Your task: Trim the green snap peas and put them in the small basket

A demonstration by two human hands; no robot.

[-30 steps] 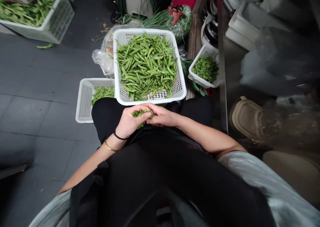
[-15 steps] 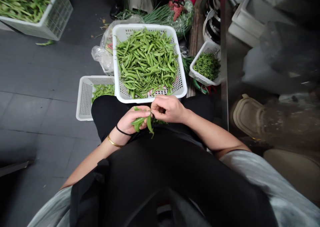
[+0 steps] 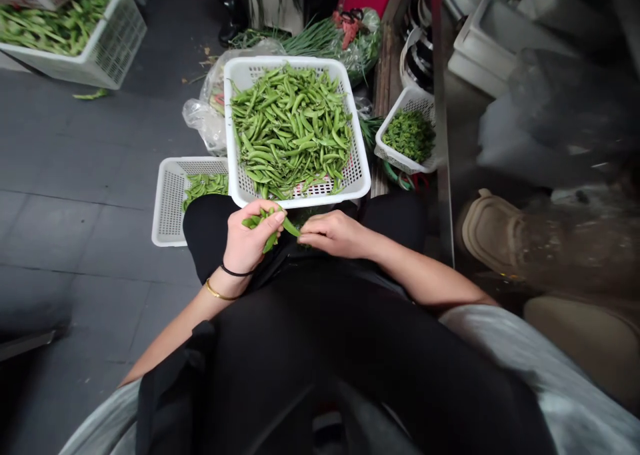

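Observation:
Several green pea pods [image 3: 270, 243] are bunched in my left hand [image 3: 245, 238], whose fingers are closed around them. One pod [image 3: 291, 227] sticks out to the right from between the thumb and fingers. My right hand [image 3: 337, 233] pinches the far tip of that pod. Just beyond both hands, a large white basket [image 3: 367, 178] rests at my knees, heaped with pea pods [image 3: 293, 128]. A smaller white basket [image 3: 167, 205] with more pods [image 3: 205, 185] stands on the floor to the left, partly hidden by my knee.
On the right a small white basket [image 3: 387, 149] holds leafy greens [image 3: 410, 135], beside a metal shelf edge [image 3: 443, 128]. Behind the large basket lie bagged scallions [image 3: 315, 45] and red-handled scissors [image 3: 349, 25]. A crate of greens [image 3: 120, 48] stands at far left. A person's dark boot [image 3: 234, 21] shows at the back.
My left hand has turned over and lifted slightly, with the pods now closer under its thumb. My right hand has moved slightly down and now grips the outer tip of a pod.

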